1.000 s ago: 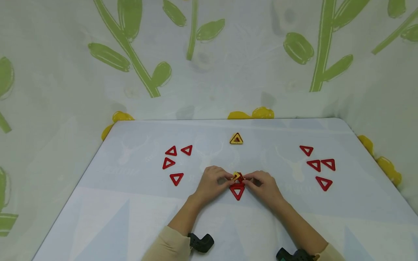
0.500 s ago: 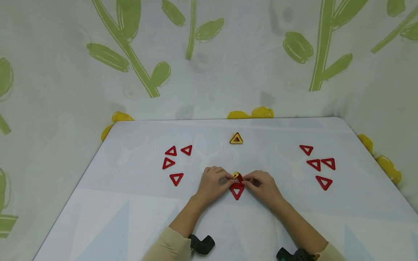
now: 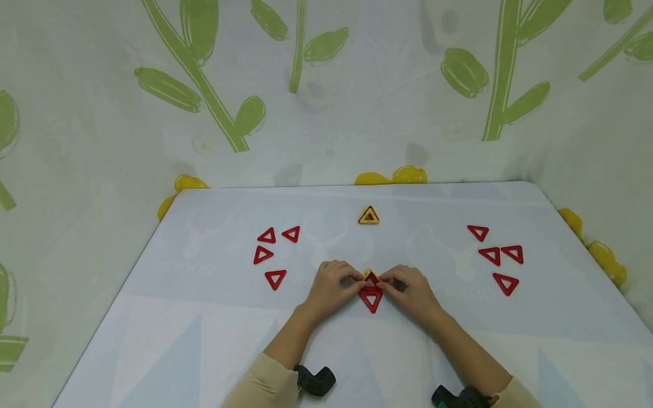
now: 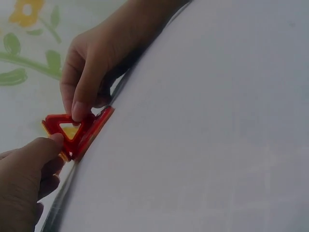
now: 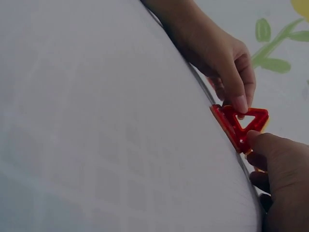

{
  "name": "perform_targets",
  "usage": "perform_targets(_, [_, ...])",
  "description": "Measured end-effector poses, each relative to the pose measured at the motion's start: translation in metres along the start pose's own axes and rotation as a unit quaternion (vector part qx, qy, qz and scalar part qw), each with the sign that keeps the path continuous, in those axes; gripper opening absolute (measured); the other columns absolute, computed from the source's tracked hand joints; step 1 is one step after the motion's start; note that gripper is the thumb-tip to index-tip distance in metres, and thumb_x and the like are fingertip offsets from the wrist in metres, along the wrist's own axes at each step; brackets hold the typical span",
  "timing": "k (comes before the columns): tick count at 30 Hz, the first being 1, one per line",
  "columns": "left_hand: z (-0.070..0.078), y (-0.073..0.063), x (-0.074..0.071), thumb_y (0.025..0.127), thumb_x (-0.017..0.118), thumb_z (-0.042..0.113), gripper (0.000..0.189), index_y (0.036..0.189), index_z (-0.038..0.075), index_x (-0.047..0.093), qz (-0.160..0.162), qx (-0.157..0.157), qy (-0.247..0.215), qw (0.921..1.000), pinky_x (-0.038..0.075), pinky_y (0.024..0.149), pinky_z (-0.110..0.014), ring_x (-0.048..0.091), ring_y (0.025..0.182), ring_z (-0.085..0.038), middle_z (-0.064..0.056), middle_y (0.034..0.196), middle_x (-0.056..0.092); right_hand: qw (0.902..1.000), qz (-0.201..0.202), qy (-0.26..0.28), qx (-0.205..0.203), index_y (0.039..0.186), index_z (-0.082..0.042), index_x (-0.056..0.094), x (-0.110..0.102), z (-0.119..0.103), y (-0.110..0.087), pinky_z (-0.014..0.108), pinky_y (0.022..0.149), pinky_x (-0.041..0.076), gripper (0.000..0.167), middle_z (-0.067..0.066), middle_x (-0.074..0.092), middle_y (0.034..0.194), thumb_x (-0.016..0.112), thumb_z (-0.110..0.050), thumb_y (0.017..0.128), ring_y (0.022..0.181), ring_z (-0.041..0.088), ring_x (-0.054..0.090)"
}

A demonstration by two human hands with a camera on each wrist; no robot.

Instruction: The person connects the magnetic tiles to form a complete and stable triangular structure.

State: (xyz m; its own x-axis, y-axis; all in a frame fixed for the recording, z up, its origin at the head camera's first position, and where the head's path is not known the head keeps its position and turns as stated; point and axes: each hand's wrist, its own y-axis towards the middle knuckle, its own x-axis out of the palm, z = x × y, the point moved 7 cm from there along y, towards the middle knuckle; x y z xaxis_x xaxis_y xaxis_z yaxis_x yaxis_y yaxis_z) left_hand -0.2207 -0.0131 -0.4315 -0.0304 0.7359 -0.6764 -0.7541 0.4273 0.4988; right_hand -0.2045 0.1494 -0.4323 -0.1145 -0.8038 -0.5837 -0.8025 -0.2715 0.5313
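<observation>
In the head view, my left hand (image 3: 334, 286) and right hand (image 3: 413, 289) meet at the middle of the table, thumbs and fingertips pinching the sides of a small peaked cluster of triangular tiles. A red triangular tile (image 4: 58, 117) with an open centre stands tilted in that cluster, seen in the left wrist view. Yellow shows at the cluster's top edge (image 3: 367, 273). A second red triangular tile (image 3: 370, 289) lies flat against the cluster's near side, its tip towards me. Fingers partly cover the tiles at the back.
Several loose red triangular tiles lie at the left, one of them here (image 3: 276, 273), and several more at the right, like this red tile (image 3: 499, 277). A yellow-and-red triangular piece (image 3: 369, 221) sits farther back. The white table (image 3: 168, 340) ends near the patterned wall.
The tilted tiles between my hands have drawn together into a peak, the right one shifting slightly inwards. Both hands hold almost the same place; the loose tiles lie as before.
</observation>
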Motion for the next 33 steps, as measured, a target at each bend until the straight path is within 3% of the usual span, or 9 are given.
perform_targets(12, [-0.005,0.000,0.003,0.082,0.073,0.023,0.010,0.086,0.014,0.071,-0.035,-0.020,-0.038,0.9985,0.039,0.084,-0.033,0.059,0.086,-0.010,0.005,0.083,0.068,0.9999,-0.001,0.000,-0.014,0.086,-0.007,0.072,0.000,-0.001,0.002,0.022,0.062,0.042,0.016,-0.002,0.069,0.078,0.078,-0.001,0.072,0.066,0.002,0.051])
perform_targets(15, [-0.011,0.001,0.003,0.087,0.068,0.023,0.016,0.098,0.012,0.070,-0.050,-0.051,-0.040,0.9966,0.039,0.085,-0.036,0.059,0.093,-0.014,0.002,0.092,0.068,1.0000,-0.005,0.001,-0.004,0.087,-0.007,0.073,0.000,-0.001,0.002,0.023,0.064,0.043,0.016,-0.001,0.070,0.081,0.077,-0.001,0.073,0.070,0.005,0.056])
perform_targets(19, [-0.018,0.001,0.007,0.091,0.063,0.023,0.034,0.123,0.012,0.061,-0.097,-0.075,-0.018,0.9923,0.036,0.091,-0.039,0.053,0.108,-0.017,0.000,0.114,0.065,0.9998,-0.017,-0.001,0.012,0.090,-0.008,0.074,0.000,0.000,0.002,0.024,0.066,0.044,0.017,-0.001,0.070,0.085,0.077,-0.004,0.075,0.075,0.009,0.059])
perform_targets(24, [-0.021,-0.002,0.012,0.091,0.063,0.026,0.041,0.131,0.019,0.058,-0.156,-0.065,-0.005,0.9855,0.032,0.096,-0.040,0.048,0.115,-0.015,0.004,0.125,0.061,0.9971,-0.074,0.012,0.008,0.100,-0.005,0.072,0.002,0.001,0.000,0.024,0.066,0.043,0.033,0.001,0.066,0.091,0.082,-0.012,0.069,0.075,0.009,0.053])
perform_targets(29, [-0.022,-0.002,0.011,0.087,0.067,0.027,0.041,0.127,0.019,0.061,-0.168,-0.057,-0.012,0.9841,0.032,0.096,-0.040,0.048,0.115,-0.016,0.003,0.121,0.062,0.9894,-0.143,-0.002,0.021,0.111,-0.008,0.068,0.006,0.004,-0.003,0.031,0.074,0.041,0.056,0.000,0.060,0.101,0.088,-0.026,0.062,0.087,0.012,0.051])
perform_targets(33, [-0.021,-0.002,0.010,0.084,0.071,0.027,0.039,0.122,0.018,0.065,-0.167,-0.053,-0.020,0.9844,0.033,0.094,-0.040,0.049,0.111,-0.017,0.001,0.113,0.062,0.9842,-0.171,-0.013,0.043,0.115,-0.013,0.066,0.009,0.006,-0.004,0.035,0.077,0.039,0.058,-0.002,0.057,0.104,0.086,-0.033,0.065,0.091,0.013,0.050])
